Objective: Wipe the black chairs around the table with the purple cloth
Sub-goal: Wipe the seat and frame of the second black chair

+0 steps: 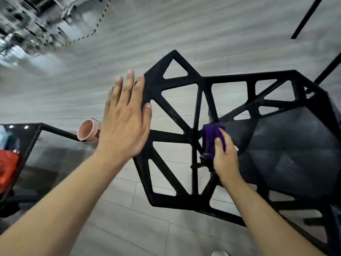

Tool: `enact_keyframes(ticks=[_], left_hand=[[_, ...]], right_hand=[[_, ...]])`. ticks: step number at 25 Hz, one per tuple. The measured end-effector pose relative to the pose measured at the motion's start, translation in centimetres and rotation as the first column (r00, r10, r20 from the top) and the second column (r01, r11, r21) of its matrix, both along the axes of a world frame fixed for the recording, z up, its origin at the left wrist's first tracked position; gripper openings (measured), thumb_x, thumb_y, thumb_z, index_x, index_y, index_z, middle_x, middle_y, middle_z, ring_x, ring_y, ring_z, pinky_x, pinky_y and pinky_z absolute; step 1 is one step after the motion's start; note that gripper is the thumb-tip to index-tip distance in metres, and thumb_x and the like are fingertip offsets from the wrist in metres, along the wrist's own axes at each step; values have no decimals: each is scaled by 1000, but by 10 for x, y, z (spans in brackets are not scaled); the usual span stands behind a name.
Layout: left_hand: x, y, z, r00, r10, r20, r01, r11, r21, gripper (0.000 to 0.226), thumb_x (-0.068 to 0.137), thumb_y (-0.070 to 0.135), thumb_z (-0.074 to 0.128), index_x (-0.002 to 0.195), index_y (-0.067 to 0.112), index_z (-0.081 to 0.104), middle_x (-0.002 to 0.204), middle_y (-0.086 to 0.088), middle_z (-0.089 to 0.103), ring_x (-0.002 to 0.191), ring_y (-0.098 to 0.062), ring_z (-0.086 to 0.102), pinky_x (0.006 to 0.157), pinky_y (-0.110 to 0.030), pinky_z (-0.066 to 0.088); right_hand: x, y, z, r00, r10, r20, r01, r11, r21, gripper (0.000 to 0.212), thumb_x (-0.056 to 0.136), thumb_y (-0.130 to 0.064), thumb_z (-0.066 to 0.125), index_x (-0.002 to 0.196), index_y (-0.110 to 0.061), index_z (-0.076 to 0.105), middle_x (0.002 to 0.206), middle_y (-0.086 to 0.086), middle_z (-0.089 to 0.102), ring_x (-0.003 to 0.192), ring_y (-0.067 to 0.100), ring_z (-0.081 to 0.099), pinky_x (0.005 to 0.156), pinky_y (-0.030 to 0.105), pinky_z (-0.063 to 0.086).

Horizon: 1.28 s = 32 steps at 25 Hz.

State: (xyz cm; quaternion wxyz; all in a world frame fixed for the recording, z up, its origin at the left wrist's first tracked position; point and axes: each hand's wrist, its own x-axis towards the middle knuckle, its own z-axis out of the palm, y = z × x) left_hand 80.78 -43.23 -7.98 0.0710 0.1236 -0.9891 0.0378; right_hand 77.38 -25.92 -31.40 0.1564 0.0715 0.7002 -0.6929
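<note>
Black chair (pixel 287 148) fills the middle and right of the view, tilted, with the open triangle lattice of its back facing the camera and the seat off to the right.

Left hand (pixel 125 126): flat, fingers straight and close together, resting on the left edge of the chair back. Its thumb lies on a strut there. It grips nothing.

Right hand (pixel 226 159): holds the purple cloth (pixel 212 139), bunched, with the thumb on top. The other fingers are hidden behind the cloth, so I can't tell how they curl.

The cloth is pressed on the chair where the lattice struts meet, just left of the seat's near-left corner.

Left side: glass table with a black frame (pixel 55 129). A pink cup (pixel 88 133) sits at its right edge, just left of the left wrist. The cup has a small dark label, too blurred to read.

A red item (pixel 9 169) is at the far left edge, blurred, so I can't tell what it is.

Grey plank floor (pixel 73 89) shows under everything and through the lattice gaps.

Two thin black legs (pixel 308 15) are at the far right; what they belong to is out of frame.

The far left corner is motion-blurred clutter with nothing legible.

The tip of a light shoe (pixel 219 253) shows at the near edge.
</note>
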Motion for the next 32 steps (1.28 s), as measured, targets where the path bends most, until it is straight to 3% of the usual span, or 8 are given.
enact_keyframes(ticks=[4, 7, 9, 12, 15, 22, 28, 32], left_hand=[[-34, -38, -6, 987, -71, 143, 26, 955, 295, 60, 111, 36, 28, 163, 21, 3, 170, 8, -8, 154, -2, -10, 125, -21, -4], [-33, -35, -10, 994, -63, 85, 19, 896, 443, 56, 112, 32, 25, 163, 22, 4, 169, 13, -9, 151, 8, -10, 115, -5, -7], [-31, -32, -9, 997, -66, 47, 33, 861, 508, 54, 113, 31, 22, 163, 21, 5, 169, 12, -7, 150, 9, -10, 118, -7, -6], [-30, -30, -7, 997, -65, 45, 29, 829, 558, 54, 112, 33, 19, 163, 20, 7, 169, 12, -7, 150, 10, -10, 120, -11, -5], [-30, -32, -8, 995, -89, 55, 44, 836, 547, 59, 107, 38, 17, 163, 22, 6, 169, 13, -8, 150, 9, -11, 122, -13, -6], [-32, -36, -10, 988, -155, 27, 114, 822, 558, 63, 101, 32, 16, 162, 24, 7, 169, 10, -14, 151, 6, -16, 123, -18, -5], [-32, -38, -12, 981, -193, 5, 156, 811, 564, 72, 94, 39, 14, 163, 21, 6, 170, 4, -11, 152, 3, -14, 124, -19, -4], [-31, -39, -12, 983, -183, 9, 146, 815, 561, 73, 93, 43, 13, 163, 23, 5, 170, 6, -12, 153, 2, -14, 123, -18, -5]], right_hand=[[4, -41, -2, 998, 66, 22, -65, 997, -49, 40, 108, -25, 44, 147, -32, 49, 138, -19, 46, 132, 13, 49, 96, 7, 42], [7, -53, 0, 997, 47, 64, -39, 992, -124, 40, 107, -30, 46, 143, -45, 51, 143, -15, 52, 125, 16, 56, 79, 30, 61], [2, -62, 24, 999, 50, 20, -45, 975, -219, 39, 107, -27, 47, 143, -41, 53, 144, -10, 52, 127, 14, 55, 81, 40, 62], [-18, -95, 89, 969, 25, -244, -91, 961, -262, 39, 107, -23, 49, 145, -29, 54, 143, -6, 55, 134, 5, 48, 111, 33, 44], [-24, -117, 114, 933, 35, -359, -116, 971, -207, 39, 106, -23, 50, 143, -36, 53, 142, -8, 54, 135, 2, 45, 114, 24, 36], [-11, -96, 41, 999, -38, 15, 40, 988, -147, 34, 106, -32, 47, 137, -45, 56, 129, 8, 62, 100, 19, 64, 87, 43, 60], [-23, -122, 106, 938, -5, -347, -77, 972, -222, 40, 104, -25, 55, 142, -36, 55, 139, -5, 56, 129, 15, 54, 107, 40, 48], [-11, -106, 70, 995, -47, -86, 26, 973, -229, 41, 106, -20, 50, 140, -42, 55, 137, -3, 57, 113, 14, 66, 88, 36, 58]])
